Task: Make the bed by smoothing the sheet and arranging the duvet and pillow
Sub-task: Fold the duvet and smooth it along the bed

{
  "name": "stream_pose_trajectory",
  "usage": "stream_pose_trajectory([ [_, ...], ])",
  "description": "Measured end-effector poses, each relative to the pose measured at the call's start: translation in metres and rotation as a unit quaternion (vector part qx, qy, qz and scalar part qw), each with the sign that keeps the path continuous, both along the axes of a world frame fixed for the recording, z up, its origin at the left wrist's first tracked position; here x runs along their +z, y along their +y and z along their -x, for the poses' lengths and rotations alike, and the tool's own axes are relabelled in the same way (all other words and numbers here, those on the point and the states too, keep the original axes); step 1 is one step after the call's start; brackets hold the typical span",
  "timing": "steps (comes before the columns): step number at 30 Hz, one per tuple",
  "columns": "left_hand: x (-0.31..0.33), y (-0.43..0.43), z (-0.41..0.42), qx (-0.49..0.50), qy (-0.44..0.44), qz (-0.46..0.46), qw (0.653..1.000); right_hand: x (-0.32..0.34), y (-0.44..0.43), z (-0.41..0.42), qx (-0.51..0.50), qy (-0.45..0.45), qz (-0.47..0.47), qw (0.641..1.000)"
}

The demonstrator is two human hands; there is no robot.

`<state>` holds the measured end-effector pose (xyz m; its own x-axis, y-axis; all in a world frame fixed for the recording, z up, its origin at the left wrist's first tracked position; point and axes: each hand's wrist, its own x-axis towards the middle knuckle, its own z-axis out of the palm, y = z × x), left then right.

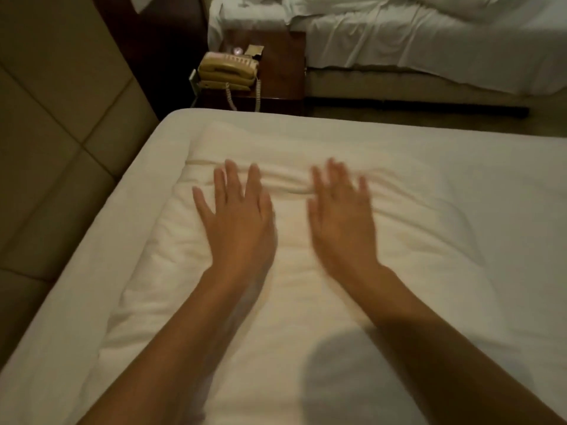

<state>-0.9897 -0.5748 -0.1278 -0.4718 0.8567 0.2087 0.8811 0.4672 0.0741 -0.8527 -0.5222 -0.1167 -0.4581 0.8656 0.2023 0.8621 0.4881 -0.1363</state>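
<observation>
Both forearms reach in low; left hand (237, 219) and right hand (342, 216) lie flat, fingers spread, side by side on the pillow (414, 228) at the head of the bed (92, 302). Right hand blurred. Creases bunch at the fingertips; uneven pressing risks shoving the pillow askew toward the headboard (46, 148).

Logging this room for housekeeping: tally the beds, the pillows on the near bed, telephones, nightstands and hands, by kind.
Beds: 2, the near bed and the far bed
Pillows on the near one: 1, the pillow
Telephones: 1, the telephone
Nightstands: 1, the nightstand
Hands: 2, the left hand and the right hand
Total: 7
</observation>
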Motion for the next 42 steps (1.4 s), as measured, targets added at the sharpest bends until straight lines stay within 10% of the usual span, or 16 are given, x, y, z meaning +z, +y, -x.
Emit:
stream_pose_trajectory([
  [3, 0.0, 0.044, 0.019, -0.034, 0.036, 0.039, 0.998, -0.007, 0.01, 0.018, 0.095, -0.045, 0.031, 0.994],
  [16, -0.094, 0.06, 0.075, 0.109, -0.135, 0.167, 0.971, -0.095, 0.076, -0.009, -0.099, -0.103, 0.098, 0.985],
  [24, -0.035, 0.031, 0.076, 0.153, -0.145, 0.138, 0.968, -0.056, 0.071, -0.007, -0.112, -0.075, 0.095, 0.986],
  [30, -0.017, -0.025, 0.044, 0.193, -0.106, 0.114, 0.969, 0.005, 0.007, 0.101, 0.291, 0.057, 0.101, 0.95],
  [37, -0.055, -0.063, 0.05, 0.241, -0.185, 0.152, 0.941, -0.052, -0.001, 0.187, 0.461, -0.212, 0.066, 0.859],
  [42, -0.056, -0.06, 0.043, 0.27, -0.225, 0.13, 0.927, -0.078, 0.05, 0.206, 0.306, -0.295, 0.056, 0.903],
])
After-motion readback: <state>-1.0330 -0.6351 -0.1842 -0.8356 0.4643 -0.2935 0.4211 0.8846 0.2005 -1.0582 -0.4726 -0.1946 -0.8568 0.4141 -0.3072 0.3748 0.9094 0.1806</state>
